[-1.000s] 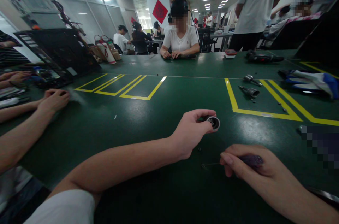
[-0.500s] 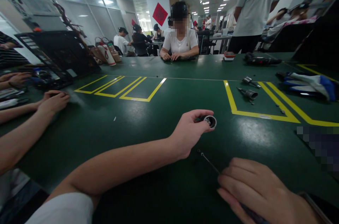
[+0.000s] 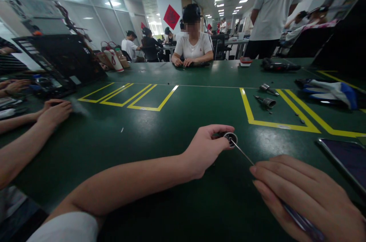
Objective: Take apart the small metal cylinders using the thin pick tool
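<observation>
My left hand pinches a small round metal cup-shaped part between thumb and fingers, its hollow end turned toward the right. From the lower right, my right hand grips a screwdriver with a thin shaft and a purplish handle. The screwdriver's tip reaches into the opening of the cup-shaped part. Whether it meets a screw inside is too small to tell. Below my left wrist a tiny dark piece lies on the green table.
Inside yellow tape lie metal parts and tiny pieces. Blue-and-white gloves, a power drill and a phone are on the right. A co-worker's hands rest at left; another person sits opposite.
My right hand has raised the screwdriver from near the table, bringing its tip into the cup-shaped part. My left hand with the part has shifted slightly right and down.
</observation>
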`<state>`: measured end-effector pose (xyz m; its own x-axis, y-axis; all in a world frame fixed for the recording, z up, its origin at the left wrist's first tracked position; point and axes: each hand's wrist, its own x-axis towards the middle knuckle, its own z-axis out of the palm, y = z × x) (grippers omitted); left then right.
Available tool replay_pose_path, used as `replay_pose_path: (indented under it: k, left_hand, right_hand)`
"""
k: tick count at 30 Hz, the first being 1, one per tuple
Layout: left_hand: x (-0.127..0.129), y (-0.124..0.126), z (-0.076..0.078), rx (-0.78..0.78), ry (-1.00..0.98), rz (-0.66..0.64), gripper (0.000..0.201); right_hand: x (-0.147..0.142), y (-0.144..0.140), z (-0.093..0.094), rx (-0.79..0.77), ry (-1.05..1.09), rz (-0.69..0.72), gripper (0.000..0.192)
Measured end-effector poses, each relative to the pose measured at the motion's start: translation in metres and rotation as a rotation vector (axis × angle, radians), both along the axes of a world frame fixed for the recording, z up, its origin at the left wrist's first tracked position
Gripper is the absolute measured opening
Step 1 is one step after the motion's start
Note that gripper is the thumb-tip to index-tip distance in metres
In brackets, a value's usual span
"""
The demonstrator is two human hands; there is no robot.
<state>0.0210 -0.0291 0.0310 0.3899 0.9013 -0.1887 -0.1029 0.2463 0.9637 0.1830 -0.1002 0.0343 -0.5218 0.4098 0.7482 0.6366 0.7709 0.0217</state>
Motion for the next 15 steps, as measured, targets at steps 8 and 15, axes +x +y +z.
replay_pose_path:
  k: [8,15]
  left_hand:
    - [0.0008,-0.003,0.0001,0.043,0.025,-0.037,0.022]
    - [-0.0005,-0.0007,-0.0017,0.108,0.048,-0.08,0.019]
  right_hand:
    - [0.0009,-0.0001,-0.002,-0.006,-0.034,-0.017,0.013]
    - [-0.0024,-0.0069,-0.0065,0.029,0.006,-0.065,0.012]
